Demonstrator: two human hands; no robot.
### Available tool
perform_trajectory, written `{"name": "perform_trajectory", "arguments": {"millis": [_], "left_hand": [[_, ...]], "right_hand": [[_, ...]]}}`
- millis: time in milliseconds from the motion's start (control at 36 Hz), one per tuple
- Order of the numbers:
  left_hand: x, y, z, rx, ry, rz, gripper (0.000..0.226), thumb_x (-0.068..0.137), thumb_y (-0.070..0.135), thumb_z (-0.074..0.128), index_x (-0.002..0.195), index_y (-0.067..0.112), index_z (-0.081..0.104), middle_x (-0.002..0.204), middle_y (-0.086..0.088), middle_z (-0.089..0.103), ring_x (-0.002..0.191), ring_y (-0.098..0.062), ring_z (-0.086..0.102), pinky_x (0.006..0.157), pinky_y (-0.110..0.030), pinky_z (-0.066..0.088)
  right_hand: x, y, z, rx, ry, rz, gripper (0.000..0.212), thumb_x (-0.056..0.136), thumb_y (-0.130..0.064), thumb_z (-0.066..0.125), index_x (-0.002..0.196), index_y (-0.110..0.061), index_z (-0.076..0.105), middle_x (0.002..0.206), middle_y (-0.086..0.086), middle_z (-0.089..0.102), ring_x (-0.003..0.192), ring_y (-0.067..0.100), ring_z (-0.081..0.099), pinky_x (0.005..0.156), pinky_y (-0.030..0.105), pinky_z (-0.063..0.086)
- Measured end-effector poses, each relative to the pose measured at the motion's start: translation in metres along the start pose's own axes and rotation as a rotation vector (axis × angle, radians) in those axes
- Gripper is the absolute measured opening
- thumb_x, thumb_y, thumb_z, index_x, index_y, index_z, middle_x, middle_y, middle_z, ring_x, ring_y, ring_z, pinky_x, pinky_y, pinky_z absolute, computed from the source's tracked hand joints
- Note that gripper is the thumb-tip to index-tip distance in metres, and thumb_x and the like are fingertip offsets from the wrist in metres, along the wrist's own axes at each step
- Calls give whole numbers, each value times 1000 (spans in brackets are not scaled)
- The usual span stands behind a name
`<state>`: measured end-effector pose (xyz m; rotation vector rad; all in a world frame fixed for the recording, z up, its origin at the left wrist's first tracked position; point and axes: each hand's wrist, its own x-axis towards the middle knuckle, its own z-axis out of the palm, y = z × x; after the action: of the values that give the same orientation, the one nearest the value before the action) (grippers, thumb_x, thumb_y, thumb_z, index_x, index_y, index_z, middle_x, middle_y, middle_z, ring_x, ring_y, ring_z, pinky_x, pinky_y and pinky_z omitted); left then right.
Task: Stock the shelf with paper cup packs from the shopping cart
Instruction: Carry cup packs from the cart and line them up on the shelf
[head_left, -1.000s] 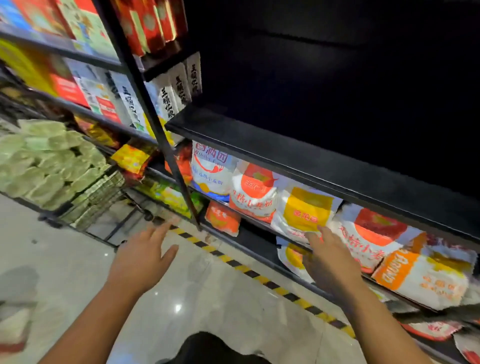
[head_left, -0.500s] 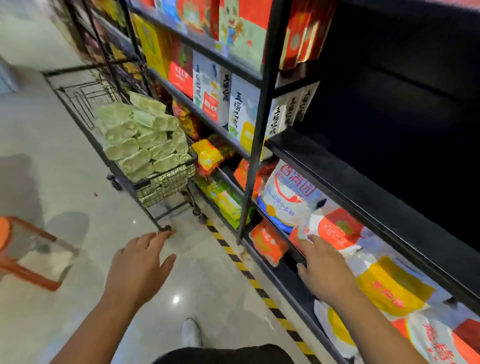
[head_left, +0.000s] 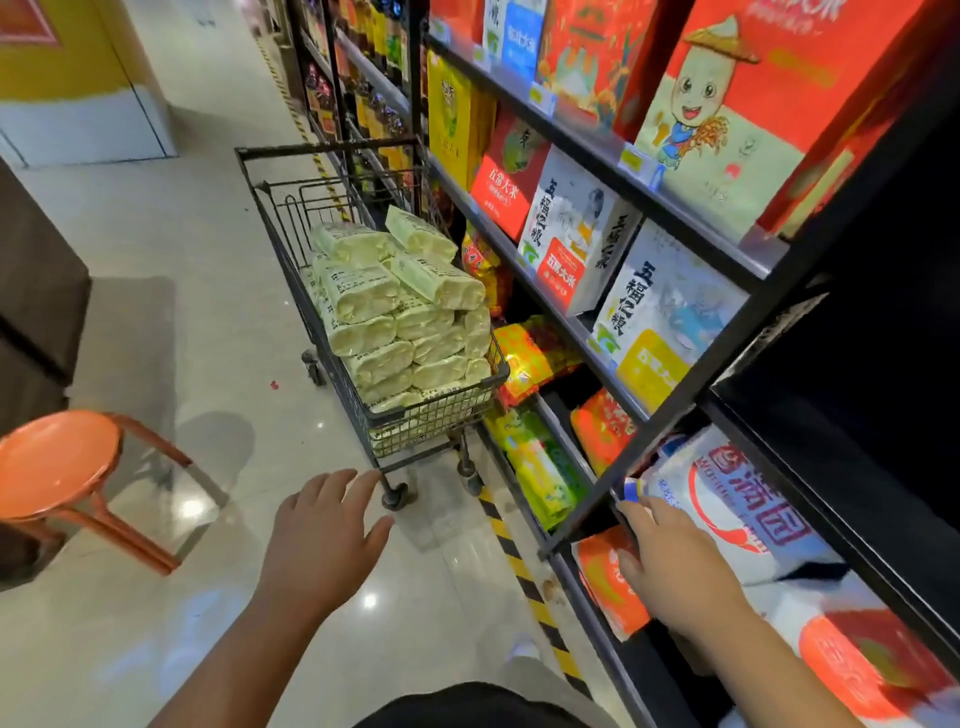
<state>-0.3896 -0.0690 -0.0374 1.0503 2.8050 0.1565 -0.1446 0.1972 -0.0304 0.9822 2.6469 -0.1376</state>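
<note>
A black wire shopping cart (head_left: 332, 291) stands ahead on the aisle floor, close against the shelving. It is piled high with pale green paper cup packs (head_left: 405, 312). My left hand (head_left: 322, 540) hovers over the floor short of the cart, fingers spread and holding nothing. My right hand (head_left: 670, 566) reaches out near the low shelves, in front of a white and blue bag (head_left: 727, 499), with its fingers relaxed and empty. At the far right an empty black shelf (head_left: 857, 499) runs back into a dark bay.
Boxed and bagged rice (head_left: 576, 244) fills the shelves on the right. An orange stool (head_left: 57, 467) stands at the left. A yellow and black striped line (head_left: 519, 566) runs along the foot of the shelving. A brown block (head_left: 36, 301) stands at the far left.
My view has swung left from the dark shelf to the aisle, bringing the whole cart and the stool into sight. Both hands have stayed empty and outstretched.
</note>
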Motion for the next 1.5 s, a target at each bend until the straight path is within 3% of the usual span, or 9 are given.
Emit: {"name": "perform_trajectory", "arguments": {"millis": [194, 500, 722, 833, 1056, 1222, 1361, 1444, 1500], "left_hand": [[75, -13, 2, 7, -9, -97, 60, 96, 57, 46, 150, 32, 40, 150, 2, 48, 140, -22, 43, 108, -40, 40], [211, -19, -12, -20, -44, -268, 62, 96, 58, 45, 152, 32, 37, 151, 5, 46, 138, -18, 43, 109, -35, 42], [275, -31, -6, 69, -104, -378, 58, 88, 53, 63, 140, 28, 56, 135, -2, 63, 123, -29, 59, 93, -49, 52], [308, -39, -9, 82, -120, -380, 56, 81, 50, 73, 131, 27, 64, 126, -2, 68, 112, -28, 66, 85, -48, 55], [381, -95, -15, 1, -96, -319, 56, 88, 50, 64, 137, 25, 58, 134, -4, 63, 122, -29, 59, 95, -47, 52], [428, -152, -18, 8, -88, -277, 54, 76, 45, 79, 123, 21, 68, 117, -7, 72, 105, -32, 68, 77, -47, 58], [462, -180, -22, -50, -108, -220, 51, 83, 45, 73, 127, 22, 65, 125, -6, 68, 114, -32, 64, 86, -46, 54], [484, -186, -20, -70, -177, -193, 55, 94, 50, 55, 143, 23, 50, 143, -3, 55, 131, -29, 51, 100, -44, 45], [499, -184, -14, -91, -244, -212, 57, 98, 54, 46, 146, 24, 43, 145, -1, 51, 132, -26, 47, 101, -41, 44]], "right_hand": [[116, -20, -19, -2, 10, -107, 57, 100, -47, 45, 152, -29, 29, 153, -2, 32, 135, 22, 41, 103, 37, 45], [310, -47, -66, 59, -62, -269, 55, 101, -45, 47, 150, -27, 31, 151, 1, 35, 137, 24, 39, 107, 39, 43], [402, -67, -83, 17, -147, -356, 54, 99, -41, 45, 150, -26, 33, 150, 1, 35, 136, 24, 39, 103, 37, 43], [437, -84, -91, -23, -174, -377, 55, 100, -43, 43, 150, -26, 31, 155, 1, 30, 137, 25, 38, 104, 37, 42], [489, -135, -119, -89, -158, -331, 53, 99, -41, 46, 147, -23, 35, 148, 4, 39, 133, 26, 43, 103, 37, 44], [522, -174, -146, -106, -124, -293, 52, 95, -37, 52, 143, -20, 42, 139, 4, 46, 126, 27, 48, 99, 38, 45], [556, -200, -159, -63, -100, -233, 47, 97, -31, 51, 141, -18, 44, 138, 5, 46, 126, 27, 48, 96, 37, 46], [573, -207, -156, -31, -140, -188, 54, 98, -39, 53, 145, -18, 39, 142, 6, 43, 128, 29, 47, 97, 39, 48], [584, -208, -153, -24, -172, -182, 61, 97, -44, 54, 149, -19, 34, 144, 7, 42, 129, 30, 46, 98, 39, 47]]}}
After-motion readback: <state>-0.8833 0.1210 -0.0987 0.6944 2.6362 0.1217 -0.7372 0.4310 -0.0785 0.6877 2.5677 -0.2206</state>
